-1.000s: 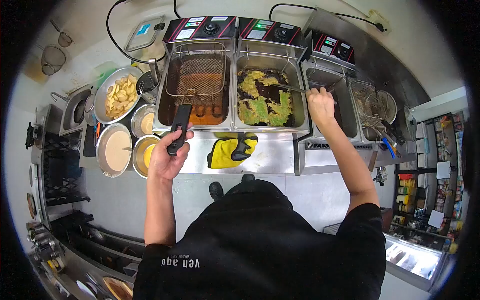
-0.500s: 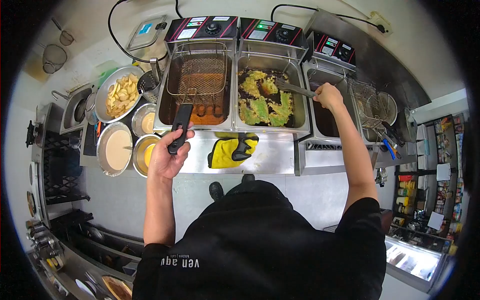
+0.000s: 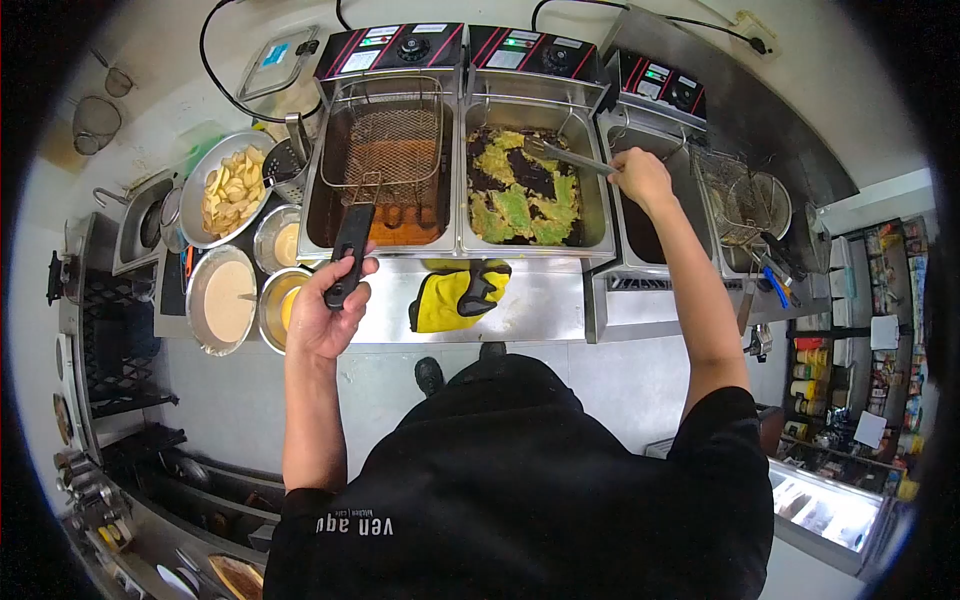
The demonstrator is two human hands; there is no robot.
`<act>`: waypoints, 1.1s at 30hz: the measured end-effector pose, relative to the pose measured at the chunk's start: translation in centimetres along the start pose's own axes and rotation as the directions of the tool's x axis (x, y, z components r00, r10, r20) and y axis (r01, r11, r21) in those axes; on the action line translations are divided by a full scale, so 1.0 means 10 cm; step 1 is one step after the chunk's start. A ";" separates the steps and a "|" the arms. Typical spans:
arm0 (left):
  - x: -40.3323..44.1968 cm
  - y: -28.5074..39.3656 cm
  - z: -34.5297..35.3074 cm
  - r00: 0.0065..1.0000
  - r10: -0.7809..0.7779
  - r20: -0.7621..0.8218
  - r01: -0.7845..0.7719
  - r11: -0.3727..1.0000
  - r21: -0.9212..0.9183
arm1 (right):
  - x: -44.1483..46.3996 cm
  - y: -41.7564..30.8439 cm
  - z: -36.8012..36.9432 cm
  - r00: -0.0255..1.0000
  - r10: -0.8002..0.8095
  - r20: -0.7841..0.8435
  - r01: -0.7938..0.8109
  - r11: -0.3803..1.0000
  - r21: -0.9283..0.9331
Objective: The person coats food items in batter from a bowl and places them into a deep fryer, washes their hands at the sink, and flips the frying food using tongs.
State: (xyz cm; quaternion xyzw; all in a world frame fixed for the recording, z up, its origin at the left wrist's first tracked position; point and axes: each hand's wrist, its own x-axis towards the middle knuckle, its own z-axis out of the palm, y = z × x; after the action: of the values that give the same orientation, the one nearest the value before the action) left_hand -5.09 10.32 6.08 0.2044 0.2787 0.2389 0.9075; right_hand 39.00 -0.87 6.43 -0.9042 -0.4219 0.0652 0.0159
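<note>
My left hand [image 3: 332, 305] grips the black handle of a wire fryer basket [image 3: 385, 150], which sits in the left deep fryer [image 3: 310, 220] above reddish-brown oil. Tongs [image 3: 580, 160] are in my right hand [image 3: 642, 180], their tips over the upper part of the middle fryer [image 3: 590, 240]. Battered green pieces [image 3: 515, 208] float there in dark oil, spread in a loose ring. The tong tips are near the upper pieces; I cannot tell whether they pinch one.
A yellow-and-black glove [image 3: 440, 303] lies on the steel counter before the fryers. At left stand a bowl of sliced potatoes [image 3: 233, 190], a batter bowl [image 3: 228, 295] and smaller bowls. To the right are another fryer [image 3: 640, 225] and wire baskets [image 3: 735, 200].
My right hand and the tongs have moved up and slightly left. The green pieces have shifted in the oil. My left hand keeps its hold on the basket handle.
</note>
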 end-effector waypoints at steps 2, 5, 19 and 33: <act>0.01 0.00 -0.04 1.000 -0.009 0.020 0.009 1.000 -0.013 | -0.18 0.00 -0.12 0.991 -0.077 -0.106 0.067 0.993 -0.094; 0.01 0.00 -0.05 0.999 -0.015 0.036 0.016 1.000 -0.027 | -0.45 0.09 -0.22 0.920 -0.284 -0.271 0.188 0.925 -0.329; -0.02 0.01 0.08 1.000 0.002 -0.022 -0.003 0.999 -0.044 | -1.08 0.11 -0.31 0.890 -0.443 -0.104 0.364 0.830 -0.423; 0.00 -0.05 0.17 0.990 0.066 -0.126 -0.077 0.994 -0.082 | -0.98 -0.05 0.07 0.790 -0.606 -0.091 0.544 0.762 -0.350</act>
State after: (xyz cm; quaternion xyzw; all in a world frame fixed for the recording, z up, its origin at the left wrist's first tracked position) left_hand -3.90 9.53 7.15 0.1596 0.3157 0.2954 0.8875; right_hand 32.25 -8.06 6.81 -0.7229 -0.6809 -0.0992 -0.0628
